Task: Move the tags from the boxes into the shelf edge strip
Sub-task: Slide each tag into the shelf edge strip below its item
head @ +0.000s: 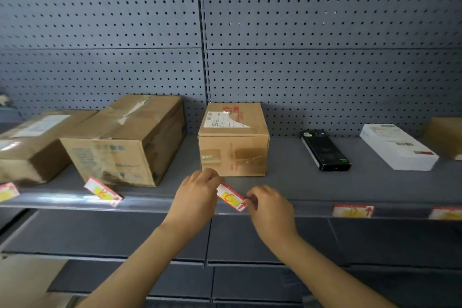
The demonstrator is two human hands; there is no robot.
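While both hands work at the shelf front, each line below gives one detail.
Left hand (197, 196): fingers curled together, pinching the upper left end of a tag (231, 197).
Right hand (270, 205): fingers curled, pinching the tag's lower right end.
Tag: red, white and yellow, tilted, held just above the shelf edge strip (275, 211), in front of the middle cardboard box (233, 140).
Other tags: one tilted tag (102, 191) lies by the large box (130, 142); two sit flat in the strip at right (353, 210).
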